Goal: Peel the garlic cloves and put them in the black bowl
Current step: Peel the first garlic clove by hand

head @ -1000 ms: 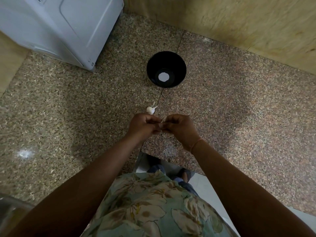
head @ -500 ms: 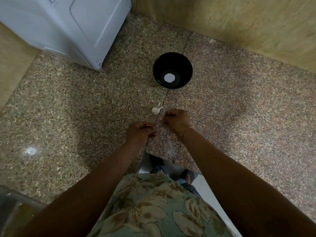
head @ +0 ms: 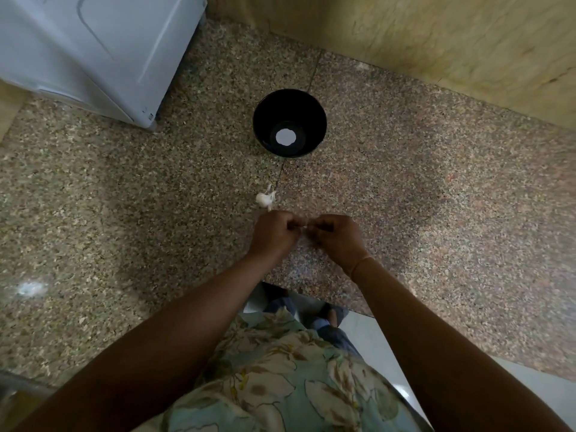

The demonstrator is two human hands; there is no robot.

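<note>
Head cam looking straight down here, and I'll place everything off the black bowl [head: 264,111], which sits upright on the speckled granite counter [head: 124,198] right on the seam between two slabs. There's a bright white spot at the bottom of the bowl that looks like a light reflection, and I can't make out any cloves in it. On the person's side of the bowl, a little way off and a touch to its left, a loose garlic piece [head: 265,198] lies on the counter with papery skin sticking up off it. Just past that, closer to the person, both hands meet. The left hand [head: 274,233] and right hand [head: 335,236] have their fingers curled in, and they're pinching a small pale garlic clove [head: 301,226] between the fingertips, held just above the counter. It's tiny and a bit blurry, so I honestly can't tell how much skin is on it. The right wrist has a thin thread band [head: 361,263] on it. Beyond the bowl and off to its left is a white appliance [head: 93,42], and behind the bowl runs a beige wall [head: 436,42]. Way back on the person's side of the bowl you get a floral top [head: 280,385], with a foot [head: 328,313] on the pale floor below the counter edge.
</note>
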